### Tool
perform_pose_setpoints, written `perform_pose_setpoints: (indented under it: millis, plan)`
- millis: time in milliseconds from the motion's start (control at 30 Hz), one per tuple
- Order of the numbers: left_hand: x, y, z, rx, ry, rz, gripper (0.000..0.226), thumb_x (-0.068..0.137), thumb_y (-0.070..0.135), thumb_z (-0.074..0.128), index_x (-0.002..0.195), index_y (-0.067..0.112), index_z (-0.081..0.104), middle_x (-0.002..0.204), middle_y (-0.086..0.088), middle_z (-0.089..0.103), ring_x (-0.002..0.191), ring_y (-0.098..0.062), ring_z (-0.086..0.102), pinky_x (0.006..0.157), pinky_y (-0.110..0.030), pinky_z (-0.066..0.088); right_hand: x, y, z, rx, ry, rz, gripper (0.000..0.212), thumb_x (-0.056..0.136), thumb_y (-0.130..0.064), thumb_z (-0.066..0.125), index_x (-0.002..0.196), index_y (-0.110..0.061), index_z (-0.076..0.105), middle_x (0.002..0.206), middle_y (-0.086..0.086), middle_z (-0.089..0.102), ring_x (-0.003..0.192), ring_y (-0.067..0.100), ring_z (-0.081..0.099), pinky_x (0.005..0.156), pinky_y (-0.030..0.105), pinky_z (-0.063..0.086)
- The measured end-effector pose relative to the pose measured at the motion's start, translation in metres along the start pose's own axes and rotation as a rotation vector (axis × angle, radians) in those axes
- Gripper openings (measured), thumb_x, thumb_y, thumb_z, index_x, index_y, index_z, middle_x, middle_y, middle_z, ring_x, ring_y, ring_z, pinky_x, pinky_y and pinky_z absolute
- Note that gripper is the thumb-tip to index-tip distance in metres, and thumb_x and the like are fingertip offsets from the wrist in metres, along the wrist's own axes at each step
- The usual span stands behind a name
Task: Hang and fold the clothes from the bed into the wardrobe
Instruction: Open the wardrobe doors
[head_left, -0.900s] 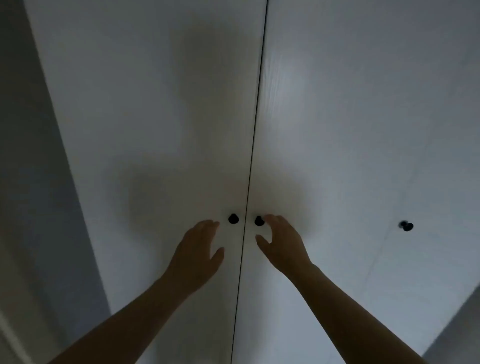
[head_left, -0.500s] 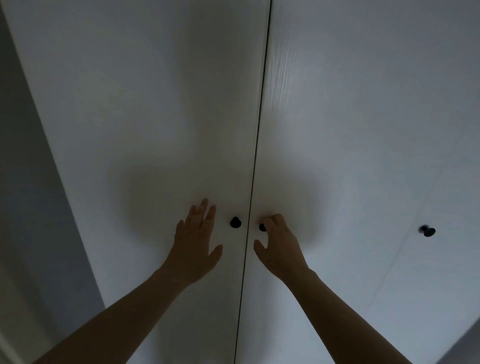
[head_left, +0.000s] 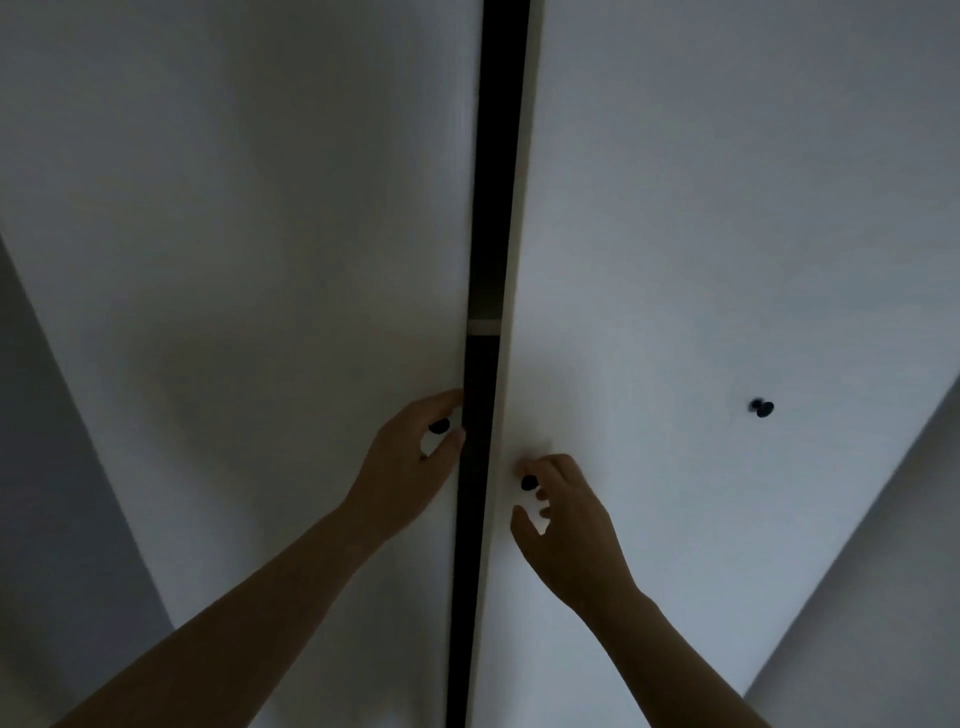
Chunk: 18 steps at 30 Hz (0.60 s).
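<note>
Left door (head_left: 234, 218): white wardrobe panel, ajar.
Left hand (head_left: 410, 462): fingers and thumb curl round the black left knob (head_left: 439, 426) at the door's edge.
Gap (head_left: 491, 182): dark slit between the doors, with a pale shelf edge (head_left: 484, 328) inside.
Right hand (head_left: 571, 525): fingertips pinch the right knob (head_left: 528, 483) on the right door (head_left: 701, 218).

We find the white wardrobe (head_left: 727, 156) ajar: a narrow dark gap (head_left: 496, 156) parts left door (head_left: 285, 234) from right door (head_left: 649, 286), black left knob (head_left: 439, 426) and right knob (head_left: 528, 483) flanking it.
</note>
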<state>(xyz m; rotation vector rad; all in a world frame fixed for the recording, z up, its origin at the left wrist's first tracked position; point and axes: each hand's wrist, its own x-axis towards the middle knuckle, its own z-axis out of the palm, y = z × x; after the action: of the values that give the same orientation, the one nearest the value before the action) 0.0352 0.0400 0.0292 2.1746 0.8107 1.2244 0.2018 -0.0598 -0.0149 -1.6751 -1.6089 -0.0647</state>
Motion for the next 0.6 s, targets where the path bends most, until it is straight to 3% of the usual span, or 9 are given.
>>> perform_pose_setpoints:
  millis: [167, 267, 400, 600]
  plan:
    - [0.003, 0.043, 0.006, -0.221, -0.126, 0.117, 0.033, 0.098, 0.012, 0.047, 0.130, 0.017, 0.056, 0.125, 0.005, 0.063, 0.113, 0.000, 0.058, 0.096, -0.015, 0.045, -0.026, -0.003, -0.014, -0.017, 0.033, 0.050, 0.031, 0.085, -0.027, 0.069, 0.113, -0.020, 0.060, 0.108, -0.013, 0.052, 0.090, 0.004, 0.055, 0.079, 0.019, 0.051]
    - [-0.006, 0.055, 0.008, -0.253, -0.171, 0.136, 0.033, 0.098, 0.008, 0.045, 0.124, 0.026, 0.054, 0.121, 0.007, 0.062, 0.110, 0.003, 0.058, 0.094, -0.012, 0.045, -0.040, -0.006, -0.020, -0.041, 0.080, 0.107, 0.033, 0.082, -0.037, 0.072, 0.110, -0.024, 0.059, 0.106, -0.015, 0.052, 0.090, 0.003, 0.055, 0.080, 0.019, 0.051]
    - [-0.013, 0.064, 0.014, -0.277, -0.246, 0.180, 0.031, 0.098, 0.004, 0.044, 0.123, 0.014, 0.059, 0.122, 0.005, 0.062, 0.113, 0.003, 0.057, 0.095, -0.012, 0.044, -0.052, -0.011, -0.022, -0.062, 0.206, 0.233, 0.034, 0.077, -0.045, 0.076, 0.097, -0.025, 0.056, 0.095, -0.013, 0.052, 0.081, 0.005, 0.053, 0.070, 0.013, 0.046]
    - [-0.028, 0.078, 0.021, -0.280, -0.316, 0.210, 0.036, 0.096, 0.002, 0.046, 0.128, 0.015, 0.056, 0.126, 0.005, 0.061, 0.118, -0.003, 0.056, 0.101, -0.021, 0.044, -0.067, -0.016, -0.027, -0.034, 0.272, 0.380, 0.037, 0.077, -0.038, 0.078, 0.092, -0.022, 0.048, 0.090, -0.009, 0.052, 0.074, 0.004, 0.052, 0.060, 0.009, 0.040]
